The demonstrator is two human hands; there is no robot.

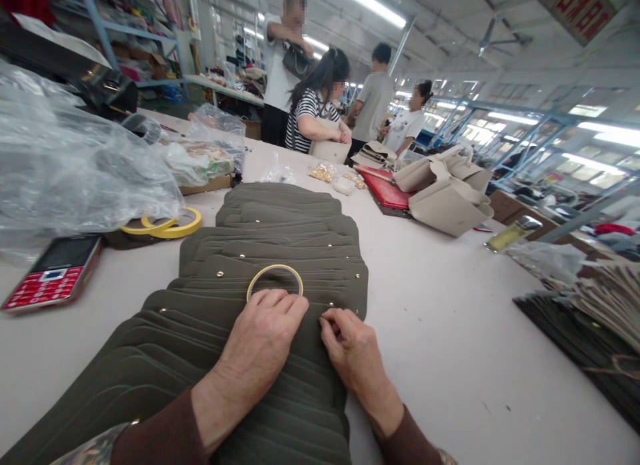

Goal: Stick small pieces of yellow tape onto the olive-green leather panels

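Room first, taking the panel stack as landmark. Its right edge sits just beside my right hand; from there pale tabletop runs wide rightward to a dark bundle, well apart from the stack. Left of the stack it's tighter: red-keyed phone, two yellow rolls, and a big heap of clear plastic. Beyond the stack's far edge, a strip of table, then small gold pieces. Beige bags stand beyond it to the right.

Stack itself: on the table right under my hands, dark olive, many thin panels overlapping like shingles, rounded corners, small shiny metal studs dotted about. Far edges fan out unevenly; near end spreads left.

My left hand is over the stack, fingers closed on the near rim of a tape roll, yellow outside, standing tilted. My right has thumb and forefinger pinched narrow at the stack's right side; can't tell if anything's between them.
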